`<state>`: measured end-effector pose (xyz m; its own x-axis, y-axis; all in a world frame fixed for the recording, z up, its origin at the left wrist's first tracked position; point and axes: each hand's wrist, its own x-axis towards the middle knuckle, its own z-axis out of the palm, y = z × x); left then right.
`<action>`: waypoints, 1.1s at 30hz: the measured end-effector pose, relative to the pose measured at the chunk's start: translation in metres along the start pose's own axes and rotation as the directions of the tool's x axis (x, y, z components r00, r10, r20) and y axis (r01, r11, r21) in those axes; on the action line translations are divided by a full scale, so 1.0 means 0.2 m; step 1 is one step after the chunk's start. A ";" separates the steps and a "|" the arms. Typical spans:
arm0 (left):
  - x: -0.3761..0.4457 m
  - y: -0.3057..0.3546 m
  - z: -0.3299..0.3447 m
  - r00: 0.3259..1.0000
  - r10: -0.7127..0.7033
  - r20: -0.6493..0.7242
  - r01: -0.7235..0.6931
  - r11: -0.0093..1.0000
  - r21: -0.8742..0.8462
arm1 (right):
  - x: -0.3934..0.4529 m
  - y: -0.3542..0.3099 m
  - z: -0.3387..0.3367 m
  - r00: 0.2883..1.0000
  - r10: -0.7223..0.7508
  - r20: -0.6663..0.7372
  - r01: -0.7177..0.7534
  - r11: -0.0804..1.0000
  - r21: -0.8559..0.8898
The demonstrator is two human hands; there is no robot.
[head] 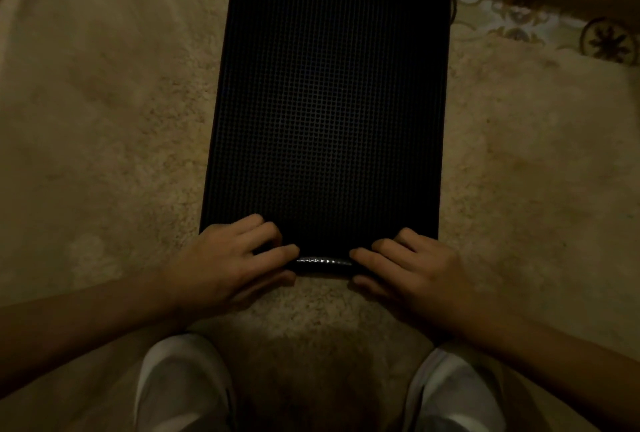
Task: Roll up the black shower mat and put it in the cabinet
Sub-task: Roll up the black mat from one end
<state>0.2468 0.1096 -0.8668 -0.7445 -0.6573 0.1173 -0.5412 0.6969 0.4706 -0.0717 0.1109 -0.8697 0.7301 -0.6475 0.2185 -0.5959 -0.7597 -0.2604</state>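
Head view: the black shower mat (325,113) is laid flat on a beige rug (104,120), long axis stretching away from both hands; its near edge, curled over, is pinched by left hand (225,258) and right hand (412,269) alike.

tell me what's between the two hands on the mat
In the head view, the curled near edge of the black shower mat spans the gap between the left hand and the right hand; nothing else sits there.

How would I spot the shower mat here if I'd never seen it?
Find the shaggy beige rug covering the floor. On its middle lies the black shower mat, a dark rectangle gridded with tiny holes. Both hands curl its near edge into a roll.
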 end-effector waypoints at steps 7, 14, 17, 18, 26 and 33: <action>0.05 -0.05 -0.05 0.999 0.044 0.019 -0.044 0.999 -0.003 | 0.06 0.02 -0.04 0.998 0.020 0.062 -0.018 0.999 -0.029; 0.09 -0.07 -0.04 0.999 0.043 -0.019 -0.041 0.997 0.064 | 0.09 0.02 -0.08 0.991 0.125 0.037 -0.122 0.990 -0.067; 0.10 -0.07 -0.07 0.999 0.019 0.030 -0.019 1.000 -0.003 | 0.09 0.02 -0.08 0.993 0.109 0.036 -0.106 0.991 -0.078; 0.10 -0.07 -0.07 0.999 0.018 0.050 -0.018 1.000 -0.003 | 0.09 0.03 -0.07 0.995 0.098 0.035 -0.095 0.992 -0.078; 0.21 -0.13 -0.09 0.994 0.088 0.064 -0.101 0.966 0.237 | 0.13 0.11 -0.03 0.999 0.008 -0.039 -0.014 0.986 -0.163; 0.21 -0.13 -0.10 0.979 0.172 0.107 -0.187 0.971 0.150 | 0.16 0.08 -0.05 0.992 0.126 -0.015 -0.127 0.975 -0.183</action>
<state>0.2370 0.0577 -0.8566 -0.8640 -0.4931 0.1020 -0.4450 0.8425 0.3036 -0.0618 0.0772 -0.8585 0.6441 -0.7390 0.1975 -0.7346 -0.6696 -0.1096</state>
